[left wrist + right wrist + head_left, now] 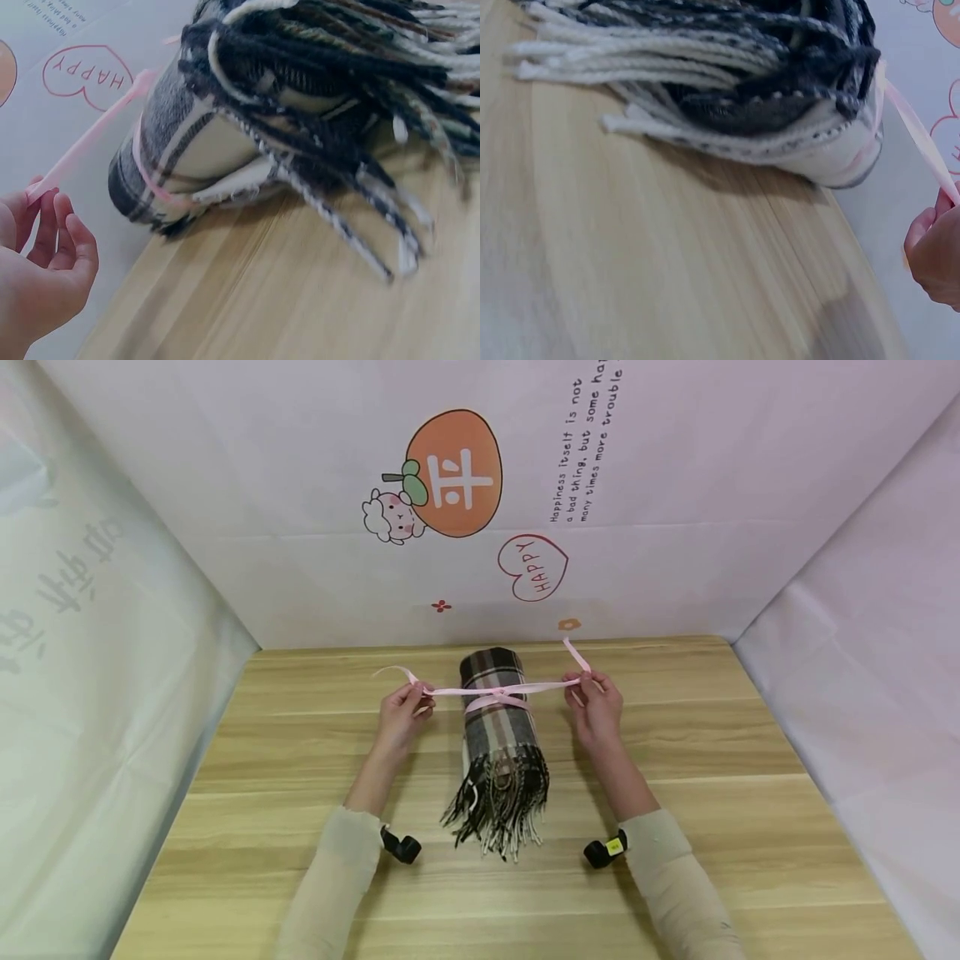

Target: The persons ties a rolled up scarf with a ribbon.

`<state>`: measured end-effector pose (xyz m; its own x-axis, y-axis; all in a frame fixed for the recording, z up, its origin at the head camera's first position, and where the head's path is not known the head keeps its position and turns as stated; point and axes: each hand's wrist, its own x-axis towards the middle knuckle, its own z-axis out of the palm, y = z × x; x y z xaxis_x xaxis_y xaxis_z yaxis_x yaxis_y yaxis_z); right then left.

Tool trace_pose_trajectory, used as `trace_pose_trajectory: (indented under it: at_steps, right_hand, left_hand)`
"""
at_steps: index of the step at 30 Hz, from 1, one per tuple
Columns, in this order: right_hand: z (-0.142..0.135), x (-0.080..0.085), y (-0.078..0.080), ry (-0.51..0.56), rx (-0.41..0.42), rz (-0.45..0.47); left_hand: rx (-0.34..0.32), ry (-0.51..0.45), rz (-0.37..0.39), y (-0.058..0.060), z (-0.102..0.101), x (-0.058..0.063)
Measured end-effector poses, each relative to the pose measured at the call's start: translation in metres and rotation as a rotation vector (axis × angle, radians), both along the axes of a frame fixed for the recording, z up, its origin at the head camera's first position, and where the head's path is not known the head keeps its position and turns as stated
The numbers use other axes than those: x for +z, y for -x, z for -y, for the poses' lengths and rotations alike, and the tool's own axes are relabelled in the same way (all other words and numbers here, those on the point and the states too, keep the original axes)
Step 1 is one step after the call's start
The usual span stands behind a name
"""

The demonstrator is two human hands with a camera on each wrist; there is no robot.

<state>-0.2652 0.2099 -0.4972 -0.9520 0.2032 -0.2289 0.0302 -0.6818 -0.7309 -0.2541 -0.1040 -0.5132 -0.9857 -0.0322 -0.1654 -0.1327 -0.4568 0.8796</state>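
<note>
A rolled plaid scarf (pixel 495 731) in black, grey, white and brown lies on the table, its fringe (pixel 504 810) spread toward the person. Around its middle runs a pink ribbon (pixel 459 692), crossed or knotted on top. To the left of the roll, my left hand (pixel 403 714) pinches one ribbon end between thumb and fingers. My right hand (pixel 597 706) pinches the other end on the right side. Between the hands the ribbon is stretched nearly straight, and loose tails stick out past both. In the left wrist view, the ribbon (pixel 90 142) slants up from the fingers to the scarf.
The wooden table (pixel 675 877) ends at a white printed backdrop (pixel 315 568) behind the scarf. White sheets hang at the left and right sides. A small black camera (pixel 405 849) is strapped to the left wrist, another (pixel 597 854) to the right.
</note>
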Motion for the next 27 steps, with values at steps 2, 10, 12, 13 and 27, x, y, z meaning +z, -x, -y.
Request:
trace_pose_trajectory:
  at_steps: [2, 10, 12, 13, 27]
  right_hand:
    - [-0.005, -0.001, -0.001, 0.016, 0.003, 0.004]
    - [-0.02, -0.005, -0.006, 0.077, 0.014, 0.014]
    - [-0.023, -0.005, -0.007, 0.086, 0.011, 0.022]
    - [-0.025, -0.005, -0.007, 0.08, 0.009, 0.027]
    - [-0.039, -0.013, -0.002, 0.032, 0.073, 0.162]
  left_hand:
    - [0.009, -0.004, 0.012, -0.002, 0.004, -0.001]
    - [0.007, -0.019, 0.01, -0.009, 0.017, -0.006]
    - [0.008, -0.035, 0.02, -0.011, 0.019, -0.006]
    - [0.009, -0.045, 0.028, -0.011, 0.02, -0.007]
    - [0.093, -0.166, 0.206, -0.014, 0.023, -0.005]
